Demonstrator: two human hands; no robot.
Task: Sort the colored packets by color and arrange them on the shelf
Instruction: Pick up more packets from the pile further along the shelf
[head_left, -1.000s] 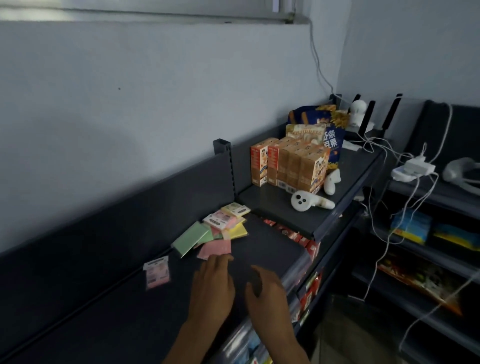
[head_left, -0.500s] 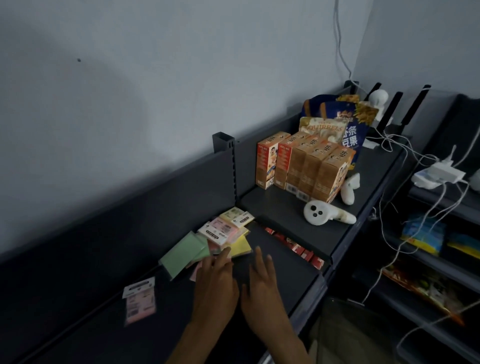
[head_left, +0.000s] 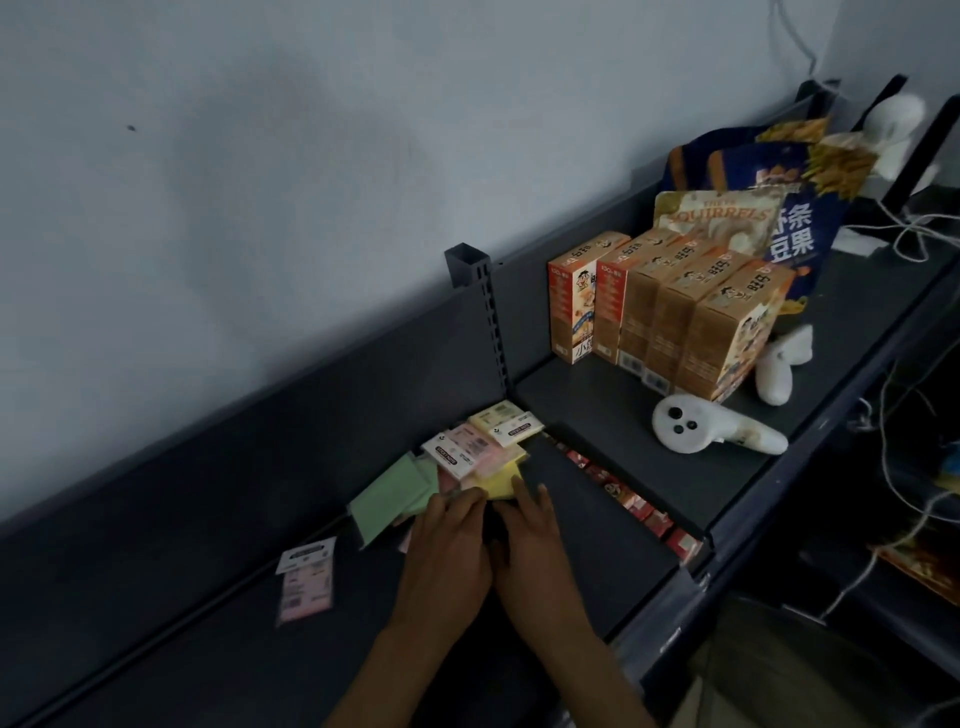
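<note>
My left hand (head_left: 447, 545) and right hand (head_left: 530, 540) lay side by side, fingers straight, touching the mixed packets (head_left: 467, 462) by the shelf (head_left: 208, 649)'s back wall; sorting had barely begun, so I judged the next move was pulling out one color.

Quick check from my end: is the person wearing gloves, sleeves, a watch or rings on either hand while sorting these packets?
No gloves and no sleeves show. The left hand and right hand are both bare, and both forearms are uncovered down to the bottom edge of the picture. No watch, band or ring is visible on either wrist or on the fingers, though the light is dim and small details could be missed.
</note>
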